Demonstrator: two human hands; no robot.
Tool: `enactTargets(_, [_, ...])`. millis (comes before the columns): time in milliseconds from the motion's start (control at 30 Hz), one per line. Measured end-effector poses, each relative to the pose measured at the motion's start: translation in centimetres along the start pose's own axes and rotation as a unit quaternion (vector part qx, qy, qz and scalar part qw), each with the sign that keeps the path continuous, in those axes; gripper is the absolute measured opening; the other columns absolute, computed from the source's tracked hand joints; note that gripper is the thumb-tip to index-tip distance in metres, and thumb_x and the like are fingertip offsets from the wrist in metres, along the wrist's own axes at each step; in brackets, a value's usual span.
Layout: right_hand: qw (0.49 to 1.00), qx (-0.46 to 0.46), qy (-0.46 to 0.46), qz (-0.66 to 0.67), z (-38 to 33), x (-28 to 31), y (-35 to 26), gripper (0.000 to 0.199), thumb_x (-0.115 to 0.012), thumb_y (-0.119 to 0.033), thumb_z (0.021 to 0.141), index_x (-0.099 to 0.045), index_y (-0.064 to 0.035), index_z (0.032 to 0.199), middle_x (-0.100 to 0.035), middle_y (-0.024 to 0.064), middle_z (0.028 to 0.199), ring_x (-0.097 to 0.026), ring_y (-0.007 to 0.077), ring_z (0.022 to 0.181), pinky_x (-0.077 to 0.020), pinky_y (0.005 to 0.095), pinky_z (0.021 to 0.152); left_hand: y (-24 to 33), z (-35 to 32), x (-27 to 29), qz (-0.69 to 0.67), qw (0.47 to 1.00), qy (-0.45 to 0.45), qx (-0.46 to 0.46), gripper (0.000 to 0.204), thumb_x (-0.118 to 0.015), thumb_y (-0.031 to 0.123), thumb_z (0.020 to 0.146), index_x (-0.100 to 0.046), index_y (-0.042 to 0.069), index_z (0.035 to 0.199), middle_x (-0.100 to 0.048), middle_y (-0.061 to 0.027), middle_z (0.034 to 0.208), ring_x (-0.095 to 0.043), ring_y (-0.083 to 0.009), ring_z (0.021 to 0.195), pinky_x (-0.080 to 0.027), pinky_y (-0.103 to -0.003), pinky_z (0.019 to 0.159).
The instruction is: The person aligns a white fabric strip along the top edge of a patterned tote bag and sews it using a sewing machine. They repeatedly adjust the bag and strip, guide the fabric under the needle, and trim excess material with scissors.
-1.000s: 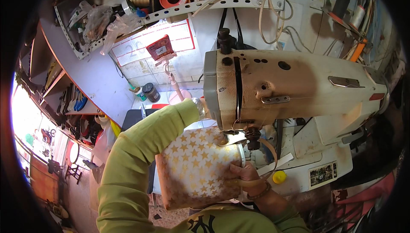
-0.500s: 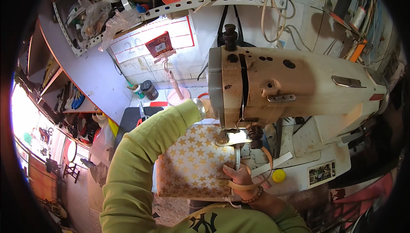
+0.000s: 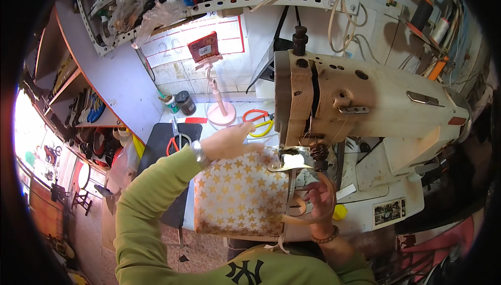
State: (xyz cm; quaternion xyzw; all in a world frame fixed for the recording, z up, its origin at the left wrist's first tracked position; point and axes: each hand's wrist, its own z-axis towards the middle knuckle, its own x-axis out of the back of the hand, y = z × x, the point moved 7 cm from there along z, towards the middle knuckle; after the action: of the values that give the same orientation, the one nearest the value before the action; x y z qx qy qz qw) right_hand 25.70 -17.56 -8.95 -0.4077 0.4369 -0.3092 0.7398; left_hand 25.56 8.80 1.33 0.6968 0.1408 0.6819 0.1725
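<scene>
Shelving: at your far left, wall shelves (image 3: 78, 102) hold tools and odd items too small to tell apart.
Black mat: a dark mat (image 3: 169, 144) lies at the left edge of the sewing table (image 3: 365, 217), with red-handled scissors (image 3: 175, 141) on it.
Left hand: your left hand (image 3: 227, 141) lies flat on the far edge of the fabric, fingers held together and stretched toward the machine; a watch (image 3: 197, 153) sits at the wrist below the green sleeve (image 3: 151, 201).
Fabric: the star-print fabric (image 3: 240, 196), cream with gold stars, lies on the table's near left part, its right edge under the machine head, near the needle.
Back of table: a pink stand (image 3: 222, 110), two small jars (image 3: 180, 102) and orange-handled scissors (image 3: 258, 120) stand along the far edge.
Right hand: your right hand (image 3: 318, 201) is just right of the fabric, below the needle area, fingers curled shut around a tan strap (image 3: 308, 217); a bead bracelet (image 3: 326, 238) circles the wrist.
Sewing machine: the cream sewing machine (image 3: 365, 102) spans the table's right half.
Yellow piece: a small yellow object (image 3: 339, 212) rests just right of your right hand.
</scene>
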Motion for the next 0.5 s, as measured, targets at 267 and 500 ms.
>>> enactTargets(267, [0.911,0.257,-0.141,-0.289,2.0,-7.0,-7.8,0.022,-0.066,-0.014,0.083,-0.063,-0.0037,0.102,-0.058,0.0108,0.093,-0.061,0.0221,0.076,-0.0499,0.0311,0.066,2.1,-2.4,-0.4,0.154,0.980,-0.109,0.057,0.060,-0.064,0.060,0.077,-0.061,0.004,0.096,-0.066,-0.0187,0.084,-0.064,-0.0363,0.083,-0.049,-0.044,0.071])
enactTargets(500, [0.777,0.337,-0.253,-0.467,1.2,-14.4,-7.0,0.010,-0.061,-0.008,0.075,-0.059,-0.0066,0.085,-0.051,0.0086,0.082,-0.058,0.0234,0.070,-0.0492,0.0333,0.057,1.6,-0.9,-0.6,0.175,0.977,-0.118,0.025,0.053,-0.067,0.054,0.076,-0.061,0.007,0.099,-0.065,-0.0182,0.086,-0.062,-0.0373,0.084,-0.049,-0.044,0.072])
